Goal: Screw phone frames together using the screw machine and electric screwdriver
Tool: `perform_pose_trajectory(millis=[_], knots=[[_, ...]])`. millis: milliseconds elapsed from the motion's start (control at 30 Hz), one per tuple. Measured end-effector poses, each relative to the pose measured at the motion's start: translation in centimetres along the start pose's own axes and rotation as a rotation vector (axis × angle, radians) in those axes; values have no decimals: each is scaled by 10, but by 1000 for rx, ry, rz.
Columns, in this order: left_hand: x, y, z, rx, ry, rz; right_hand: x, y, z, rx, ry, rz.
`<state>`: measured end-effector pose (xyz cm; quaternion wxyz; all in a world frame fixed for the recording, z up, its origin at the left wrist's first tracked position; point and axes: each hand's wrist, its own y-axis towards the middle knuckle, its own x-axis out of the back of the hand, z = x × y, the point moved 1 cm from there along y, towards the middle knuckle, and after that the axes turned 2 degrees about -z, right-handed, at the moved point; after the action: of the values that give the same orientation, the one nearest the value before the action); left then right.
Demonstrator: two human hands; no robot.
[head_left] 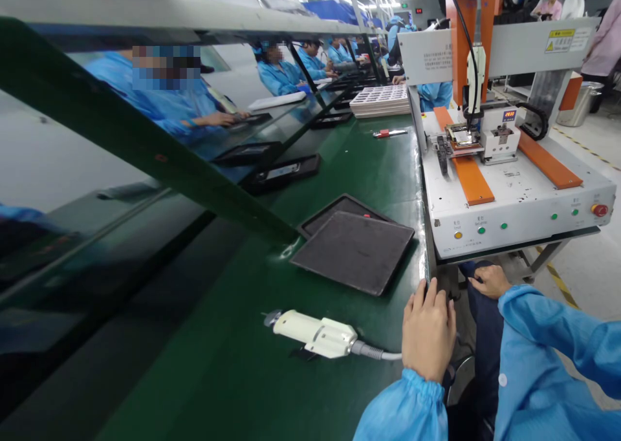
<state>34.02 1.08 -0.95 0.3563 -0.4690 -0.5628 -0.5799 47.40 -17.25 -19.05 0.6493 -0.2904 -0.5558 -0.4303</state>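
Note:
My left hand (429, 331) rests palm down on the near edge of the green bench (233, 376), fingers stretched out and nothing held. An electric screwdriver (313, 332), cream coloured, lies on the bench beside it, and its grey cable runs behind the hand. Just beyond are two black trays (356, 250), one overlapping the other. My right hand (491, 281) lies on my dark-trousered thigh, loosely bent and holding nothing that I can see; some of its fingers are hard to make out.
At the right stands a white and orange machine (514, 215) with buttons and a red emergency stop. A green post (160, 150) slants across the left. Farther along are a red-and-silver tool (389, 133), stacked white trays (381, 101), black trays with devices (284, 171) and seated co-workers.

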Motion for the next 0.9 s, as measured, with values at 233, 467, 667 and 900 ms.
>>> perform_pose_trajectory(millis=[233,467,667,900], knots=[[0,0,-1,4,9,-6,0,0,0,-3,2,-1],[0,0,-1,-1,29,2,1,0,0,2,4,0],[0,0,-1,2,36,7,4,-1,2,-2,2,7],[-1,0,0,4,25,-4,6,-1,4,-11,3,15]])
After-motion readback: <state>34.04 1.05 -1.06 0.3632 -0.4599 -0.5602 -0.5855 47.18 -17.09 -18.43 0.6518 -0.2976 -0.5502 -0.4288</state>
